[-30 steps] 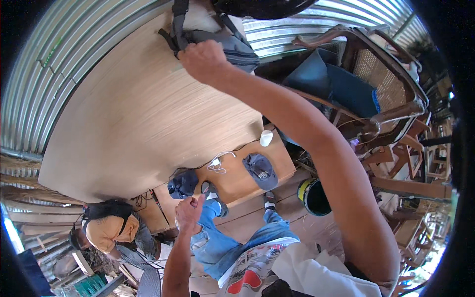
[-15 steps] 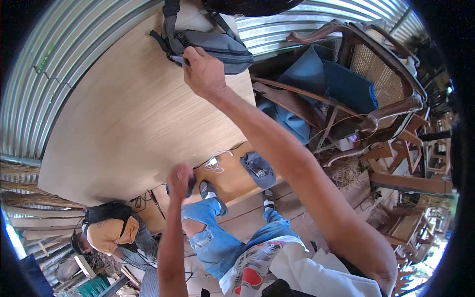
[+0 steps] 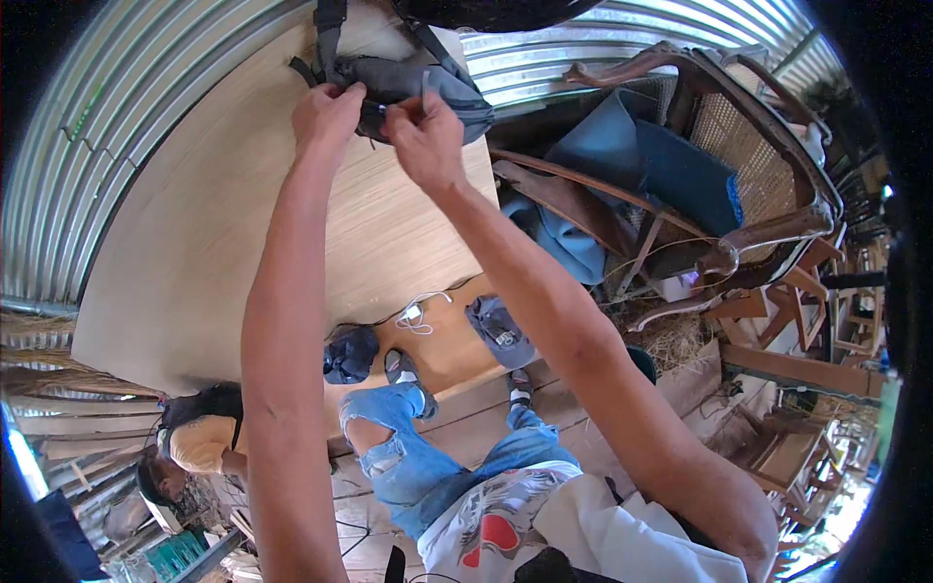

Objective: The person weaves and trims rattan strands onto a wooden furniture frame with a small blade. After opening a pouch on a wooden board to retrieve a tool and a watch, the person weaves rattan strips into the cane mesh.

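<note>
One bag (image 3: 418, 83), dark grey, lies directly at the fingertips of both hands, spreading upward and to the right beyond them. The left hand (image 3: 328, 121) has its fingers bent and nearly closed on the bag's left edge. The right hand (image 3: 428, 141) is curled just beside it, thumb and forefinger close together against the bag's lower edge; whether those fingers grip anything is hidden. A narrow gap separates the two sets of fingertips. Two dark straps (image 3: 328, 44) run upward from the bag, above the fingers. Behind the bag and the fingers is one large, pale board (image 3: 194, 253); I cannot tell whether the bag hangs or rests there.

Well below the fingers, toward the person, are two caps: a navy cap (image 3: 351, 355) on the left and a grey cap (image 3: 501, 332) on the right. One white cable (image 3: 413, 313) lies between them. One cane chair (image 3: 748, 136) stands well to the right of the fingers. One co-worker (image 3: 199, 442) bends far below them, to the left.
</note>
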Demonstrator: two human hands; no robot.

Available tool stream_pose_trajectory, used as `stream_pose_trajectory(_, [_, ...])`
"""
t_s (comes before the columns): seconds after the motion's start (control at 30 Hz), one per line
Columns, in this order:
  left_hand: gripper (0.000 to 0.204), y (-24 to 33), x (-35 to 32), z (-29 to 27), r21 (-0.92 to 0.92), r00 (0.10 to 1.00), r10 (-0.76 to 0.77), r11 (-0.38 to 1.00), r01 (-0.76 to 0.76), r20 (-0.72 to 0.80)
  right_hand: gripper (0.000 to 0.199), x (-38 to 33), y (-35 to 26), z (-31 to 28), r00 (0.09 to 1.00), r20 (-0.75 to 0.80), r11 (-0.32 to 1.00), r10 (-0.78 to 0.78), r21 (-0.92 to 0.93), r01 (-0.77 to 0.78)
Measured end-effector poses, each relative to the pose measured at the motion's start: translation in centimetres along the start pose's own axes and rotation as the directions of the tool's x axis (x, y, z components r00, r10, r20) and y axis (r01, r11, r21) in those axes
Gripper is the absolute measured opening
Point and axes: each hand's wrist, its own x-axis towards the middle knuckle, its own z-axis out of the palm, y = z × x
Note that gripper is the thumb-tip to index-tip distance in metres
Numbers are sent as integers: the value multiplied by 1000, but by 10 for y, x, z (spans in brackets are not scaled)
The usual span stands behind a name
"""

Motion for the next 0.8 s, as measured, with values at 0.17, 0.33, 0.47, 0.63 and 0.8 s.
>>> stream_pose_trajectory(0.17, [44,-3,-6,4,31,995,58,998,-56,-76,8,7,54,-74,981,-14,962,195,199,-188])
stream_pose_trajectory(0.33, [39,-1,-49,10,412,834,480,841,-350,-272,15,11,87,-118,988,-43,972,151,188,-140])
stream_pose_trajectory(0.47, [46,-15,-84,26,543,544,825,391,-743,150,16,-3,66,-117,986,-117,975,-121,-202,95])
stream_pose_trajectory(0.63, [41,-30,-98,39,552,569,799,390,-737,194,23,-3,51,-103,991,123,988,-58,-138,75])
stream_pose_trajectory(0.8, [26,-28,-94,47,541,583,783,400,-740,219,23,10,70,-100,993,114,979,10,-202,13])
